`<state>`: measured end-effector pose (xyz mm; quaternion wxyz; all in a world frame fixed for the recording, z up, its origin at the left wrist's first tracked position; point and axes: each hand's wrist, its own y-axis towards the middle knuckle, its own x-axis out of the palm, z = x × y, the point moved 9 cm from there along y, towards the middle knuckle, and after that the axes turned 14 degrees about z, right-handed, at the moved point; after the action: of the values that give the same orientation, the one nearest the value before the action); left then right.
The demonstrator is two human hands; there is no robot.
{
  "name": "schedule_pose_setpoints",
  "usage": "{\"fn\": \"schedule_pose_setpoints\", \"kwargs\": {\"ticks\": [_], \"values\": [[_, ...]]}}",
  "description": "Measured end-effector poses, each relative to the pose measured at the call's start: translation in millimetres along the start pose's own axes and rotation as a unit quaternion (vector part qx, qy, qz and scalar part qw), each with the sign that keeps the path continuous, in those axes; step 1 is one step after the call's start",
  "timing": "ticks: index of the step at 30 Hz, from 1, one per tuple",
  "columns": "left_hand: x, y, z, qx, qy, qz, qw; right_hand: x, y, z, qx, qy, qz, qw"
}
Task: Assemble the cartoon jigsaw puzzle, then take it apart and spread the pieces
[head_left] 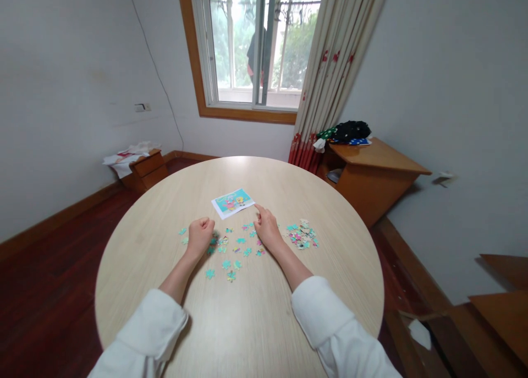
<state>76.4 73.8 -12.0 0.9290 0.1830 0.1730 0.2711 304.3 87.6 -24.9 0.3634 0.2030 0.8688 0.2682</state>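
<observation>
Small teal and pink jigsaw pieces (231, 257) lie scattered on a round pale wooden table (247, 323). A denser pile of pieces (303, 235) sits to the right. A printed picture card (233, 203) lies beyond them. My left hand (200, 235) rests curled in a loose fist among the pieces; what it holds, if anything, is hidden. My right hand (267, 228) lies on the table with the forefinger pointing toward the card and the other fingers curled under.
A wooden side table (371, 171) with dark clothing stands at the right by a curtain (330, 81). A low cabinet with papers (142, 166) stands at the left wall. A window (256, 42) is behind the table. Cardboard lies on the floor at right.
</observation>
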Motion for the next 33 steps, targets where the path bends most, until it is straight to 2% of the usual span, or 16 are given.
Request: {"fn": "schedule_pose_setpoints", "kwargs": {"ticks": [3,7,9,12,15,17,24,28,33], "values": [[-1.4,-0.1,1.0,-0.006,-0.004,0.004,1.0,-10.1,4.2,-6.6,-0.012,0.001,0.009,1.0],[-2.5,0.2,4.3,-0.005,0.001,0.007,1.0,-42.6,14.8,-3.3,-0.02,-0.044,-0.005,0.999],[-1.3,0.3,4.9,0.0,0.002,0.005,1.0,-61.1,17.0,12.2,0.019,-0.104,-0.045,0.993],[0.9,0.0,4.0,0.001,0.003,0.001,1.0,-80.7,11.1,34.4,0.077,-0.164,-0.137,0.974],[1.7,-0.6,4.5,0.002,0.004,-0.001,1.0,-87.5,2.2,42.8,0.11,-0.176,-0.211,0.955],[0.6,-0.6,5.5,0.002,0.005,0.003,1.0,-86.7,-1.1,42.8,0.115,-0.181,-0.234,0.948],[2.8,0.1,5.3,-0.002,-0.001,-0.003,1.0,-81.5,-0.6,45.6,0.126,-0.15,-0.197,0.961],[3.1,-0.6,3.7,-0.014,-0.008,-0.003,1.0,-75.9,1.7,42.0,0.1,-0.105,-0.178,0.973],[2.3,-0.7,6.4,-0.005,-0.002,-0.003,1.0,-77.8,11.9,41.3,0.063,-0.131,-0.064,0.987]]}}
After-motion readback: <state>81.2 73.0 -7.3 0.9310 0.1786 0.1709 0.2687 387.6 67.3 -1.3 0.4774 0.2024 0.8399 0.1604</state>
